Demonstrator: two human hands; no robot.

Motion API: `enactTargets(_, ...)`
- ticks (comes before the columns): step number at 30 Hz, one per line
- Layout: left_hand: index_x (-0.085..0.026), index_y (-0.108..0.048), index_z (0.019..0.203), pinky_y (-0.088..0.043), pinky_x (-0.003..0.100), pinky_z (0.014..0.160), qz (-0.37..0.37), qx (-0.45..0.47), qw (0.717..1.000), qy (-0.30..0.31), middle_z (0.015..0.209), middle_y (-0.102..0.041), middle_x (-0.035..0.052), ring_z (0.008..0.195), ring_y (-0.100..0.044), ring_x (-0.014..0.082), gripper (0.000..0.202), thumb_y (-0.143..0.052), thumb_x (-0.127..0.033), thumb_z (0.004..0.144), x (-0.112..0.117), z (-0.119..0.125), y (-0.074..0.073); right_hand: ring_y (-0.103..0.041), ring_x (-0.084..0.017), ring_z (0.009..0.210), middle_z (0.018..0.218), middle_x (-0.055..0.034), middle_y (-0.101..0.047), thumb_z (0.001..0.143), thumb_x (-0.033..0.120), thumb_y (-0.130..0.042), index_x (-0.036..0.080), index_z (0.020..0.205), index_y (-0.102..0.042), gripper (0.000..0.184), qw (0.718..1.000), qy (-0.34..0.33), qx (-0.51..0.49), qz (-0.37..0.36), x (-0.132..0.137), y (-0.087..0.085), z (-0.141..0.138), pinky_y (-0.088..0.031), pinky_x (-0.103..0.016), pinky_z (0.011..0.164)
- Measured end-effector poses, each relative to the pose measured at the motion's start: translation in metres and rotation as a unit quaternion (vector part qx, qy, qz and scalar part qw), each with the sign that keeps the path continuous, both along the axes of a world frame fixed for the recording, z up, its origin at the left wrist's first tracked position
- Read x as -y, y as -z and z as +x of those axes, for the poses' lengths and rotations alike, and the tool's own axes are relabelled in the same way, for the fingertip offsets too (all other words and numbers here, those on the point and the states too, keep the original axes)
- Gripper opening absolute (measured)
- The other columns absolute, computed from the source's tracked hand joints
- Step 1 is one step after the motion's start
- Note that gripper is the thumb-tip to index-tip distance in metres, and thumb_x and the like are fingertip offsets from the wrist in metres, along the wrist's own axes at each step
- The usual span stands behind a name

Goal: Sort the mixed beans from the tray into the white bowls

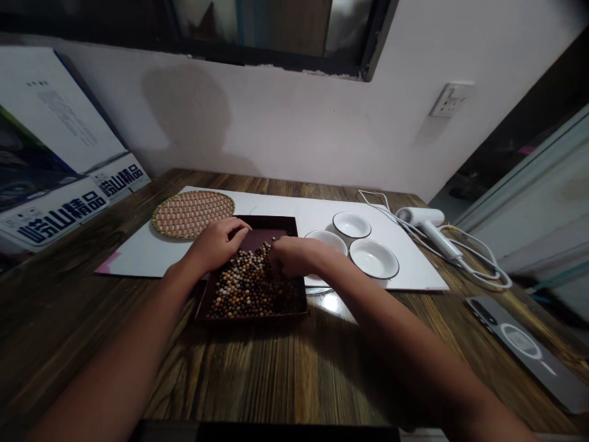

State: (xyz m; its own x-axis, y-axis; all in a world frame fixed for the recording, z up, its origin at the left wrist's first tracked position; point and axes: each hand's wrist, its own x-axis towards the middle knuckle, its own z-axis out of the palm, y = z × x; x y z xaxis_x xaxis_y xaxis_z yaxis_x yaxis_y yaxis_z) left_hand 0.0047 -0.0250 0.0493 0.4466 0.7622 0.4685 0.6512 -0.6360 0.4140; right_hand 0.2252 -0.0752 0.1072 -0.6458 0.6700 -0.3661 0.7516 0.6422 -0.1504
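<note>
A dark maroon tray (264,234) holds many small round beads (243,282) in brown, black, white, cream and yellow-orange. My left hand (221,242) lies over the tray's far left corner, its fingers curled on the rim and the thumb a little apart. Inside the tray, on the right, my right hand (292,255) is closed with its knuckles up, down at the beads. Its fingertips are hidden, and what they pinch does not show. Just right of that hand are three white dark-rimmed bowls: one bowl (338,239) partly behind my forearm, a far bowl (351,225) and a near bowl (374,258).
A woven oval mat (193,213) lies on the white board (280,205) at the left. Right of the board are a white hair dryer (430,230) with its looped cord and a grey phone (524,350). Printed boxes (59,209) stand at the far left, and a wall closes the back.
</note>
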Motion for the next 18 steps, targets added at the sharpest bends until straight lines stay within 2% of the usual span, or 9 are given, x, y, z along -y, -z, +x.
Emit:
enactTargets(3, -0.019, -0.075, 0.099, -0.054, 0.040, 0.095, 0.001, 0.002, 1.000, 0.000, 0.105, -0.078, 0.0090, 0.100, -0.071, 0.0265, 0.031, -0.050, -0.037, 0.099, -0.001, -0.001, 0.001, -0.051, -0.010, 0.067, 0.086, -0.0025, -0.074, 0.085, 0.005, -0.056, 0.014, 0.092, -0.078, 0.024, 0.999, 0.024, -0.037, 0.012, 0.004, -0.021, 0.014, -0.037, -0.026, 0.062)
enactTargets(7, -0.020, -0.076, 0.098, -0.054, 0.039, 0.095, -0.002, 0.008, 1.000, 0.000, 0.106, -0.079, 0.0082, 0.101, -0.071, 0.0261, 0.031, -0.050, -0.037, 0.099, -0.001, -0.001, 0.002, -0.056, -0.011, 0.067, 0.085, -0.0013, -0.076, 0.080, 0.004, -0.057, 0.017, 0.094, -0.078, 0.028, 0.983, 0.156, -0.066, 0.071, 0.003, -0.045, 0.053, -0.038, -0.027, 0.060)
enactTargets(10, -0.020, -0.075, 0.098, -0.053, 0.038, 0.095, -0.004, 0.007, 1.000, 0.001, 0.106, -0.079, 0.0077, 0.101, -0.071, 0.0258, 0.030, -0.050, -0.036, 0.100, -0.001, -0.002, 0.002, -0.062, -0.014, 0.070, 0.089, -0.0014, -0.078, 0.080, 0.007, -0.060, 0.021, 0.095, -0.080, 0.028, 0.973, 0.211, -0.056, 0.080, -0.006, -0.045, 0.080, -0.041, -0.028, 0.062)
enactTargets(13, -0.019, -0.075, 0.099, -0.053, 0.038, 0.095, -0.004, 0.007, 1.000, 0.002, 0.106, -0.079, 0.0078, 0.101, -0.071, 0.0257, 0.030, -0.051, -0.036, 0.100, -0.002, -0.002, 0.002, -0.067, -0.016, 0.077, 0.097, -0.0035, -0.080, 0.081, 0.009, -0.064, 0.023, 0.099, -0.082, 0.029, 0.967, 0.242, -0.033, 0.068, -0.015, -0.038, 0.093, -0.045, -0.029, 0.067)
enactTargets(16, -0.018, -0.076, 0.099, -0.053, 0.038, 0.094, -0.003, 0.008, 1.000, 0.003, 0.106, -0.079, 0.0081, 0.101, -0.071, 0.0258, 0.030, -0.051, -0.035, 0.100, -0.002, -0.002, 0.002, -0.068, -0.017, 0.079, 0.100, -0.0055, -0.080, 0.082, 0.010, -0.066, 0.023, 0.106, -0.081, 0.031, 0.966, 0.246, -0.036, 0.074, -0.016, -0.037, 0.088, -0.046, -0.029, 0.068)
enactTargets(18, -0.018, -0.076, 0.099, -0.053, 0.038, 0.093, -0.001, 0.008, 1.000, 0.002, 0.105, -0.079, 0.0082, 0.100, -0.071, 0.0257, 0.029, -0.052, -0.034, 0.100, -0.002, -0.002, 0.003, -0.067, -0.016, 0.079, 0.100, -0.0051, -0.080, 0.083, 0.009, -0.064, 0.022, 0.109, -0.080, 0.033, 0.972, 0.213, -0.070, 0.075, -0.011, -0.039, 0.077, -0.045, -0.028, 0.068)
